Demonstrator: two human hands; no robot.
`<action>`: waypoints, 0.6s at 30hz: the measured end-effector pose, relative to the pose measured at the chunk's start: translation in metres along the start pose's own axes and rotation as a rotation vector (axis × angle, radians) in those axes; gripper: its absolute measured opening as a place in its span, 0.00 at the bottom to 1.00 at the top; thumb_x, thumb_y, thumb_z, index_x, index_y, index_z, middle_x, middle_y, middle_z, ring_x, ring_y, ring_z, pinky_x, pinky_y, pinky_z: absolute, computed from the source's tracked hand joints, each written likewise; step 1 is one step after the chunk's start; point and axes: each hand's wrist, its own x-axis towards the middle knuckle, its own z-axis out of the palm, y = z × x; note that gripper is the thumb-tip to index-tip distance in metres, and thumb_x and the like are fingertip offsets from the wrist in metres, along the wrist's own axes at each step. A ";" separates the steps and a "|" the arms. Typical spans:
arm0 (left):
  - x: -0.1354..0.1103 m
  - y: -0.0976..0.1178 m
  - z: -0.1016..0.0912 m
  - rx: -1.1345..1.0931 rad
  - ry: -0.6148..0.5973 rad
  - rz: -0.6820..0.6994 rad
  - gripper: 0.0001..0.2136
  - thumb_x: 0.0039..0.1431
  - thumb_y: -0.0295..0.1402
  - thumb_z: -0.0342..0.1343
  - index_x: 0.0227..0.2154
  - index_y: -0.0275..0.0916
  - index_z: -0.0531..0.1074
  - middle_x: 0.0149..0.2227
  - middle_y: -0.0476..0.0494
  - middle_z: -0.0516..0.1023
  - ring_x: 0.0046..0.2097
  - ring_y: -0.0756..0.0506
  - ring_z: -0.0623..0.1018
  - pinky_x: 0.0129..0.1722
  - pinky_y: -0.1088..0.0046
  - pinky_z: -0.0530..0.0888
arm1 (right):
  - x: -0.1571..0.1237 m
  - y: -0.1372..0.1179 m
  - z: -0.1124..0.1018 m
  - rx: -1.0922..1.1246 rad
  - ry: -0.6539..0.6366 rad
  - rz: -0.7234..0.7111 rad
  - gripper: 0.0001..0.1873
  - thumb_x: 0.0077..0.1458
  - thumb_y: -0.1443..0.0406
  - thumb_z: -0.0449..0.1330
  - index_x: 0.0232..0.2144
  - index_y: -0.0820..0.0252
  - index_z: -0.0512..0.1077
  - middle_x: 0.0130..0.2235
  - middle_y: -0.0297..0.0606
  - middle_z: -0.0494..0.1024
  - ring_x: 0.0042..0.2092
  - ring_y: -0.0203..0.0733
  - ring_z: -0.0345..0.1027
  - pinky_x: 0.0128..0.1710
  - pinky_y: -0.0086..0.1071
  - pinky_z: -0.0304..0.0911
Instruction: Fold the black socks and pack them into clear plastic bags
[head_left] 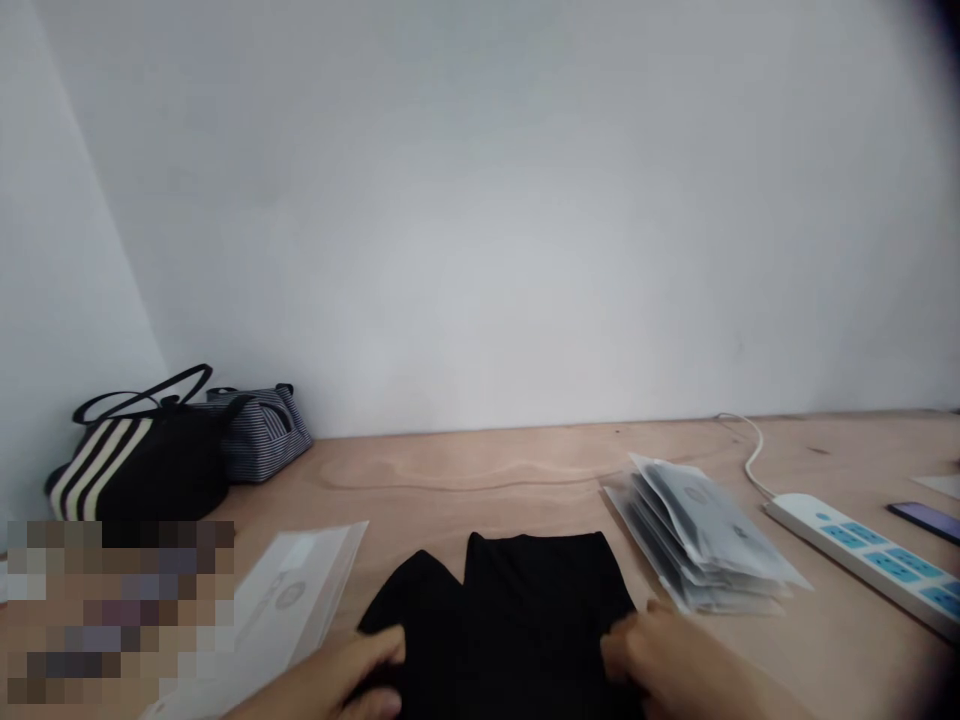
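A black garment lies on the wooden table in front of me, with a V-shaped notch in its far edge. Its near part runs out of the bottom of the picture, and I cannot tell what kind of garment it is. My left hand holds the left edge, fingers curled in on the cloth. On the opposite edge, my right hand has its fingers bent around the fabric. To the left lies a translucent plastic bag with a printed round logo. Beyond my right hand is a stack of filled translucent bags with dark contents.
A white power strip with blue sockets sits at the right, its cable running to the wall. A phone lies beyond it. At the back left stand a black bag with pale stripes and a striped pouch. The lower left is pixelated.
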 end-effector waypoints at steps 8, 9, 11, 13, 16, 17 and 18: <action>0.077 0.007 -0.021 0.336 0.332 -0.170 0.08 0.55 0.34 0.46 0.34 0.41 0.68 0.35 0.46 0.76 0.38 0.43 0.74 0.33 0.71 0.67 | 0.095 0.030 -0.022 -0.290 0.215 0.090 0.15 0.43 0.76 0.51 0.32 0.59 0.72 0.35 0.43 0.76 0.40 0.48 0.68 0.48 0.51 0.45; 0.085 0.005 -0.018 0.363 0.349 -0.201 0.07 0.55 0.34 0.47 0.34 0.41 0.68 0.35 0.44 0.76 0.37 0.42 0.74 0.33 0.70 0.67 | 0.104 0.031 -0.019 -0.295 0.216 0.103 0.15 0.43 0.77 0.51 0.32 0.60 0.72 0.34 0.44 0.76 0.40 0.48 0.68 0.49 0.52 0.44; 0.097 0.003 -0.009 0.396 0.390 -0.227 0.09 0.53 0.33 0.49 0.36 0.39 0.69 0.36 0.41 0.75 0.40 0.40 0.73 0.36 0.66 0.67 | 0.114 0.029 -0.011 -0.299 0.225 0.137 0.15 0.44 0.77 0.51 0.34 0.62 0.72 0.35 0.47 0.75 0.40 0.50 0.67 0.49 0.56 0.42; 0.102 0.005 0.001 0.432 0.450 -0.219 0.13 0.55 0.33 0.47 0.43 0.38 0.67 0.43 0.38 0.72 0.45 0.38 0.70 0.42 0.62 0.65 | 0.116 0.022 0.000 -0.311 0.256 0.169 0.16 0.46 0.77 0.51 0.38 0.64 0.71 0.40 0.51 0.73 0.44 0.52 0.65 0.51 0.57 0.37; 0.100 0.011 0.016 0.454 0.488 -0.078 0.17 0.60 0.36 0.41 0.52 0.42 0.60 0.54 0.41 0.64 0.54 0.41 0.62 0.53 0.59 0.56 | 0.107 0.009 0.018 -0.264 0.401 0.125 0.18 0.52 0.73 0.47 0.44 0.62 0.67 0.47 0.48 0.69 0.51 0.49 0.58 0.56 0.51 0.32; 0.097 0.012 0.022 0.449 0.458 -0.015 0.18 0.61 0.38 0.39 0.53 0.44 0.58 0.56 0.43 0.61 0.56 0.41 0.60 0.54 0.59 0.53 | 0.102 0.006 0.025 -0.224 0.455 0.094 0.18 0.55 0.70 0.46 0.47 0.60 0.66 0.50 0.46 0.67 0.53 0.48 0.55 0.56 0.50 0.32; 0.095 0.012 0.027 0.439 0.409 0.036 0.19 0.61 0.42 0.38 0.55 0.47 0.57 0.58 0.45 0.59 0.58 0.41 0.58 0.55 0.57 0.51 | 0.098 0.004 0.033 -0.178 0.493 0.068 0.18 0.58 0.65 0.45 0.49 0.58 0.64 0.52 0.45 0.65 0.55 0.49 0.52 0.57 0.50 0.32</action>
